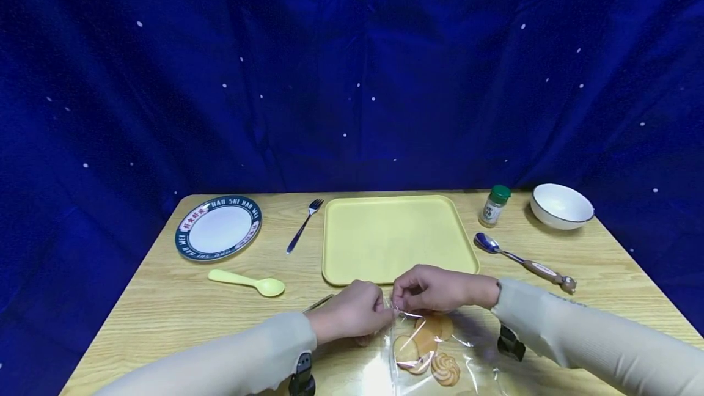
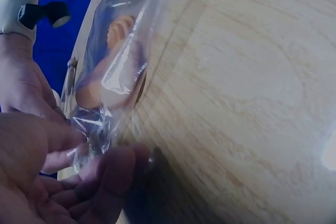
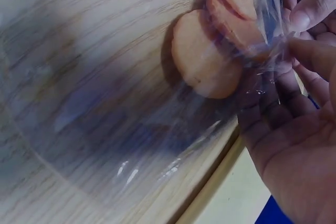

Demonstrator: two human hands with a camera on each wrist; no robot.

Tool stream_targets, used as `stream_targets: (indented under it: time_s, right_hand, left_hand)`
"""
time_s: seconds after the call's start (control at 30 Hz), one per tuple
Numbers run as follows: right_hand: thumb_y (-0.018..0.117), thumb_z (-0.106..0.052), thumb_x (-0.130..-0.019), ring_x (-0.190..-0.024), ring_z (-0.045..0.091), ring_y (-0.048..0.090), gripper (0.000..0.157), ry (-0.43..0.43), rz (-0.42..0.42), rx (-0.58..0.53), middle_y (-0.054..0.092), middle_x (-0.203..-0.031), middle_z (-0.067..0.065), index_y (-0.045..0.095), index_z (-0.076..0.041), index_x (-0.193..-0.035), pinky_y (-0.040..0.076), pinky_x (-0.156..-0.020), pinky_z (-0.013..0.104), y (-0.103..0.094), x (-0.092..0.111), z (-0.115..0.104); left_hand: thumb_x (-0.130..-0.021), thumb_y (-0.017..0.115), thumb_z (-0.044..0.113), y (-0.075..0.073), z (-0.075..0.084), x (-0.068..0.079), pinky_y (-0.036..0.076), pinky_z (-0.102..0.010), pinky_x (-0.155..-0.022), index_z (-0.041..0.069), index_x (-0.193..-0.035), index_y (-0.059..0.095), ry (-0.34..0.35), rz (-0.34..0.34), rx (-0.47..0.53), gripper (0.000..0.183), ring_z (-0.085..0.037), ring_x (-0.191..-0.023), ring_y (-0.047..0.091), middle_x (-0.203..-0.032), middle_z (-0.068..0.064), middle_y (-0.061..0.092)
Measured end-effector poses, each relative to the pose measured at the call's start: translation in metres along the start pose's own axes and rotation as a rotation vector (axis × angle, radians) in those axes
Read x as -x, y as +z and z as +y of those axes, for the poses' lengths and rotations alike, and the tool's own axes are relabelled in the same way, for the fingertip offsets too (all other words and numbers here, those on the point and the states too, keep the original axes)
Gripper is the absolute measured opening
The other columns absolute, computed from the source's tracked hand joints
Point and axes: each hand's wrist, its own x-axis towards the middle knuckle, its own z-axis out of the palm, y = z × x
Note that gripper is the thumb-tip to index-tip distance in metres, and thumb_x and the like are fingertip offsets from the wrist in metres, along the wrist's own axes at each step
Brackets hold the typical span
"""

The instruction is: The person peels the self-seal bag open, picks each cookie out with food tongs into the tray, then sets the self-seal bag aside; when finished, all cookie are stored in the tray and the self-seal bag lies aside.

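Note:
A clear plastic bag [image 1: 469,377] lies on the table in front of the person, with several tan cookies inside; one is a swirled cookie [image 1: 445,370]. At the bag's gathered end, my left hand [image 1: 354,310] pinches the plastic between thumb and fingers. Close beside it, my right hand [image 1: 431,289] pinches the same end with bent fingers. In the left wrist view, crumpled film [image 2: 97,135] shows between the two hands. Round flat cookies [image 3: 205,56] show through the film in the right wrist view.
Behind the hands is a yellow tray [image 1: 396,240]. Leftward are a fork [image 1: 305,225], a yellow spoon [image 1: 247,282] and a plate [image 1: 220,229]. A shaker [image 1: 494,206], a metal spoon [image 1: 522,260] and a white bowl [image 1: 562,205] stand rightward. A thin object [image 1: 319,302] is partly hidden by the left hand.

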Motion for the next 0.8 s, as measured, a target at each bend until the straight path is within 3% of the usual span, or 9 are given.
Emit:
stream_targets:
  time_s: [0.23,0.4,0.53,0.8]
  right_hand:
    - [0.058,-0.003,-0.093,-0.059,-0.002,0.047,0.009,-0.041,0.020,-0.022,0.059,-0.073,0.027,0.064,0.002,-0.093,0.040,-0.055,0.014,-0.0007,0.0010,-0.0001]
    - [0.057,-0.003,-0.093,-0.062,0.000,0.049,0.010,-0.059,0.007,-0.043,0.060,-0.076,0.029,0.064,0.004,-0.096,0.041,-0.057,0.013,-0.0018,0.0024,-0.0002]
    - [0.057,-0.004,-0.094,-0.061,0.001,0.048,0.011,-0.063,-0.007,-0.070,0.058,-0.075,0.030,0.064,0.005,-0.096,0.040,-0.055,0.013,-0.0020,0.0029,0.0011]
    - [0.058,-0.007,-0.095,-0.063,-0.001,0.050,0.013,-0.072,-0.007,-0.066,0.060,-0.076,0.026,0.064,0.005,-0.097,0.043,-0.058,0.014,-0.0026,0.0031,0.0037]
  left_hand:
    - [-0.094,0.059,0.036,-0.0009,-0.0017,-0.0052,0.028,-0.016,-0.034,0.017,-0.052,0.044,-0.037,0.027,-0.004,0.048,-0.003,-0.030,0.043,-0.039,0.009,0.043]
    - [-0.092,0.063,0.027,0.0003,-0.0003,-0.0072,0.030,-0.017,-0.039,0.017,-0.061,0.047,-0.031,0.038,-0.031,0.036,-0.003,-0.035,0.042,-0.046,0.009,0.046]
    - [-0.092,0.061,0.024,0.0027,0.0006,-0.0082,0.025,-0.016,-0.039,0.018,-0.055,0.043,-0.017,0.040,-0.037,0.041,-0.001,-0.036,0.033,-0.042,0.011,0.039]
    - [-0.091,0.053,0.013,0.0062,0.0028,-0.0084,0.024,-0.014,-0.035,0.017,-0.050,0.041,-0.010,0.045,-0.018,0.042,0.000,-0.029,0.037,-0.036,0.010,0.042]
